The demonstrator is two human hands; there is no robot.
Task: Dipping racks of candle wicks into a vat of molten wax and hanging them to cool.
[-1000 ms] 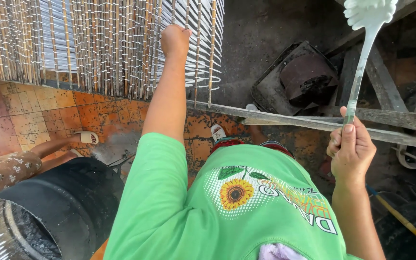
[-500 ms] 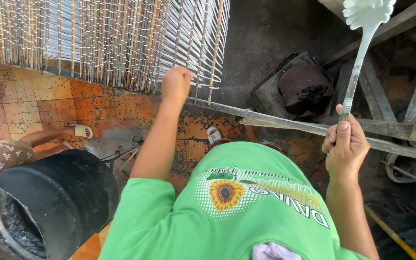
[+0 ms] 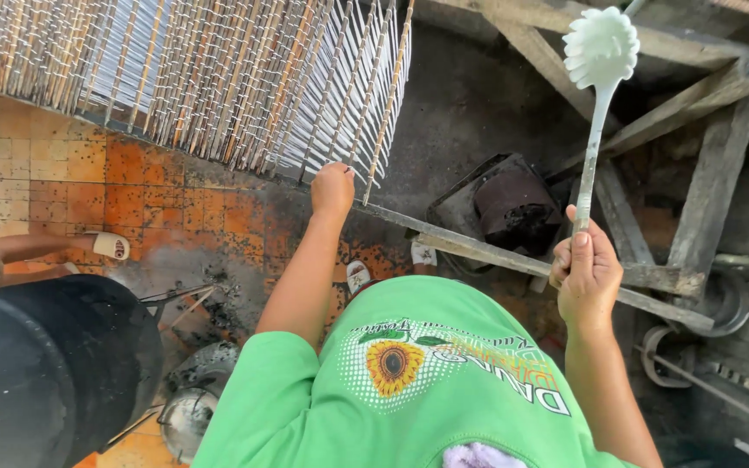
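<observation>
L hand point(image 3: 333, 189) fisted at rack point(image 3: 218, 78) lower edge, rack at 11 o'clock. R hand point(image 3: 584, 276) clamped on brush point(image 3: 598, 78), axis toward 12. L nearer rack.

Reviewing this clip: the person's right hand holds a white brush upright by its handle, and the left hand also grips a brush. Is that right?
Not quite. The right hand does hold the white brush upright by its handle, but the left hand grips no brush: the head view shows it closed at the lower edge of the rack of sticks.
</observation>
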